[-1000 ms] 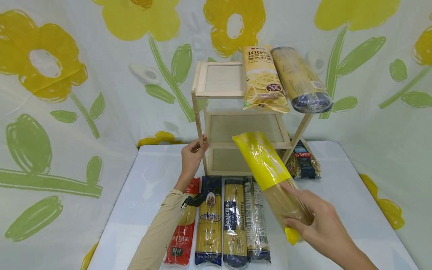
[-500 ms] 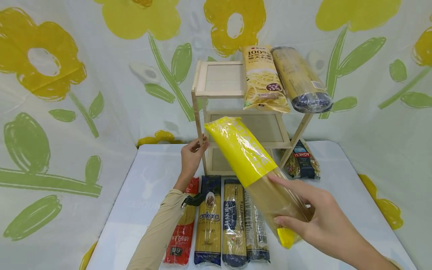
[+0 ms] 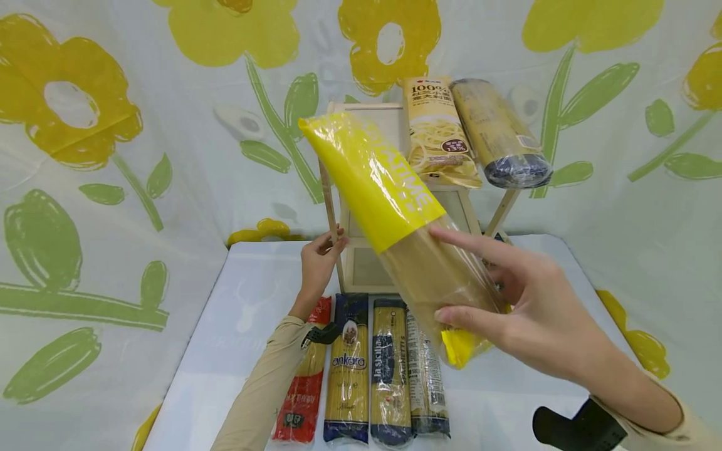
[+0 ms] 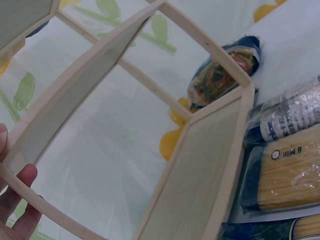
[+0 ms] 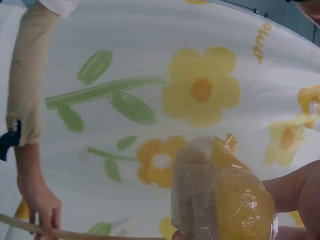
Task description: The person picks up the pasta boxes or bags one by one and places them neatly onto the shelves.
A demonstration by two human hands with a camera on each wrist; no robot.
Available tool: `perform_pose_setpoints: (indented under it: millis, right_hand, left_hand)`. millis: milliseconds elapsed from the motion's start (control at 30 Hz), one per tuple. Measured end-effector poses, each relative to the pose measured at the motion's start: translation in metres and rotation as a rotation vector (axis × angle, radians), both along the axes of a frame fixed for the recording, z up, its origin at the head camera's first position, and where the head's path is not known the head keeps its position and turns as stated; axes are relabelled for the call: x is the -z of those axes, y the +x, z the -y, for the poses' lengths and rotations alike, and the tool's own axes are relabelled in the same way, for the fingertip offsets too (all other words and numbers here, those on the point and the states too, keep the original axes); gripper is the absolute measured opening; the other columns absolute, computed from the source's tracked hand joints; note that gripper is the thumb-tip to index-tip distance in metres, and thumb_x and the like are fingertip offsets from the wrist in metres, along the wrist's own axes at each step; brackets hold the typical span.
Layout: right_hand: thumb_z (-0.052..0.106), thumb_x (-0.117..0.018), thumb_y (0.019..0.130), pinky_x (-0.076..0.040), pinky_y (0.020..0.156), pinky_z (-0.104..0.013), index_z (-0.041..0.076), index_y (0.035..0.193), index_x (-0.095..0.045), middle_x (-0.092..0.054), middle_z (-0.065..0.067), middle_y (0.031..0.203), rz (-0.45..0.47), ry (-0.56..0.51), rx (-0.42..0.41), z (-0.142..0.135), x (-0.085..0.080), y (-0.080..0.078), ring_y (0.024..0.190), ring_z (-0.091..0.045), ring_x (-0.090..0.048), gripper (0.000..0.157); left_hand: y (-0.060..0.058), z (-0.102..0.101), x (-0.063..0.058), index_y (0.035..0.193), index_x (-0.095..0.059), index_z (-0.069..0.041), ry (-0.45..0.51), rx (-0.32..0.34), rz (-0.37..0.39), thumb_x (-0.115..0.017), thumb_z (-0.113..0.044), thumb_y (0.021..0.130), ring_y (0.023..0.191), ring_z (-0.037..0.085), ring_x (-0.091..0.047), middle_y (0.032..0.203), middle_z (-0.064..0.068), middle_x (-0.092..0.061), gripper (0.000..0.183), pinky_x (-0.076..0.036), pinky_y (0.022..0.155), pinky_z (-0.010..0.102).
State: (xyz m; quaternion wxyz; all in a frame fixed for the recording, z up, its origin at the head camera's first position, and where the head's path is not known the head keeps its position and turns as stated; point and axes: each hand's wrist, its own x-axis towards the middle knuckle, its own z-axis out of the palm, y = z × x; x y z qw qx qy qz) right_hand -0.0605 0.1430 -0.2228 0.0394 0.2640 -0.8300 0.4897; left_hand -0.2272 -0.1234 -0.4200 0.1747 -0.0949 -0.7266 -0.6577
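In my right hand (image 3: 524, 294) I grip a yellow-and-clear bag of spaghetti (image 3: 389, 194), thumb on one side and fingers on the other. The bag is raised, tilted with its yellow top toward the upper left, and overlaps the left part of the wooden shelf rack (image 3: 333, 207). My left hand (image 3: 319, 260) pinches the rack's left front post at mid height; in the left wrist view its fingertips (image 4: 27, 174) lie around the wooden bar. On the rack's top tier, a cream noodle packet (image 3: 437, 134) and a dark-ended pasta packet (image 3: 502, 134) lie side by side at the right.
In front of the rack, on the white table (image 3: 225, 351), lie a red pasta packet (image 3: 301, 394), a blue Ankara packet (image 3: 348, 376), a La Sicilia spaghetti packet (image 3: 389, 376) and another dark-ended packet (image 3: 427, 382). An Agnesi bag (image 4: 225, 75) sits behind the rack. Flowered cloth surrounds the table.
My right hand has lifted the bag of spaghetti up and to the left, from in front of the lower tiers to the top tier's height in view. The left hand stays on the post.
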Motion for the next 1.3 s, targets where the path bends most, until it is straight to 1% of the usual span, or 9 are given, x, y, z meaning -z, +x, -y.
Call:
perform_pose_setpoints:
  millis: [300,533,733,833,1000,1100,1167,1233,1300]
  right_hand:
    - [0.009,-0.082,0.073,-0.055,0.052,-0.038,0.031,0.134,-0.055,-0.057,-0.003,0.122,-0.01,-0.071,0.038,0.017,-0.04,-0.039,0.071,-0.019,-0.07,0.07]
    - [0.018,-0.082,0.075,-0.056,0.063,-0.037,0.027,0.138,-0.05,-0.059,-0.012,0.115,0.125,-0.046,0.159,0.036,-0.067,-0.072,0.082,-0.026,-0.068,0.071]
    - [0.024,-0.082,0.075,-0.055,0.069,-0.03,0.029,0.14,-0.049,-0.058,-0.012,0.114,0.143,0.038,0.249,0.052,-0.083,-0.109,0.087,-0.024,-0.064,0.073]
    - [0.021,-0.082,0.075,-0.055,0.071,-0.03,0.026,0.14,-0.048,-0.058,-0.013,0.112,0.183,0.007,0.251,0.062,-0.085,-0.128,0.087,-0.025,-0.063,0.074]
    - [0.017,-0.08,0.076,-0.052,0.074,-0.027,0.021,0.141,-0.047,-0.04,-0.009,0.139,0.235,-0.012,0.269,0.077,-0.086,-0.156,0.089,-0.021,-0.056,0.073]
    - [0.022,-0.08,0.077,-0.048,0.074,-0.026,0.018,0.141,-0.046,-0.027,-0.002,0.15,0.211,0.074,0.294,0.083,-0.085,-0.17,0.088,-0.019,-0.049,0.072]
    - [0.024,-0.079,0.078,-0.045,0.074,-0.025,0.014,0.141,-0.047,-0.03,-0.001,0.15,0.172,0.173,0.303,0.086,-0.085,-0.177,0.094,-0.018,-0.049,0.072]
    - [0.025,-0.078,0.078,-0.04,0.062,-0.024,0.005,0.115,-0.063,-0.057,-0.007,0.118,0.078,0.321,0.302,0.088,-0.084,-0.183,0.075,-0.016,-0.047,0.044]
    - [0.024,-0.077,0.078,-0.032,0.052,-0.023,0.004,0.078,-0.062,-0.054,-0.004,0.073,-0.003,0.456,0.306,0.091,-0.084,-0.187,0.057,-0.013,-0.038,0.026]
  left_hand:
    - [0.0,-0.002,-0.001,0.115,-0.067,0.003,-0.014,-0.02,0.032,-0.068,-0.013,0.088,0.095,0.024,-0.065,0.114,0.014,-0.066,0.031,-0.052,0.083,0.033]
    - [-0.001,-0.002,0.0,0.115,-0.066,0.005,-0.007,-0.02,0.03,-0.067,-0.012,0.088,0.095,0.024,-0.066,0.116,0.015,-0.066,0.031,-0.052,0.083,0.032]
    - [-0.002,0.0,0.0,0.112,-0.067,0.007,0.007,-0.01,0.008,-0.067,-0.008,0.088,0.096,0.027,-0.066,0.117,0.018,-0.064,0.028,-0.052,0.082,0.03]
    - [-0.002,0.0,0.0,0.111,-0.067,0.008,0.005,-0.008,0.008,-0.067,-0.009,0.089,0.095,0.027,-0.066,0.117,0.018,-0.064,0.028,-0.052,0.082,0.029]
    - [-0.001,0.0,0.001,0.114,-0.066,0.006,0.014,-0.001,0.026,-0.067,-0.009,0.089,0.095,0.023,-0.066,0.119,0.016,-0.063,0.03,-0.052,0.083,0.03]
    - [-0.001,0.0,0.0,0.115,-0.066,0.005,0.007,-0.001,0.015,-0.067,-0.009,0.089,0.094,0.022,-0.066,0.117,0.016,-0.064,0.03,-0.052,0.084,0.03]
    - [0.0,-0.001,0.0,0.115,-0.066,0.005,0.007,0.001,0.005,-0.067,-0.01,0.089,0.093,0.023,-0.066,0.116,0.016,-0.065,0.031,-0.052,0.084,0.03]
    - [0.0,-0.001,0.0,0.115,-0.066,0.006,0.001,0.002,-0.006,-0.067,-0.01,0.089,0.093,0.023,-0.066,0.116,0.017,-0.065,0.03,-0.052,0.083,0.03]
    - [0.0,-0.001,-0.001,0.114,-0.066,0.007,0.004,0.008,-0.013,-0.067,-0.009,0.089,0.093,0.024,-0.066,0.117,0.018,-0.064,0.03,-0.052,0.083,0.029]
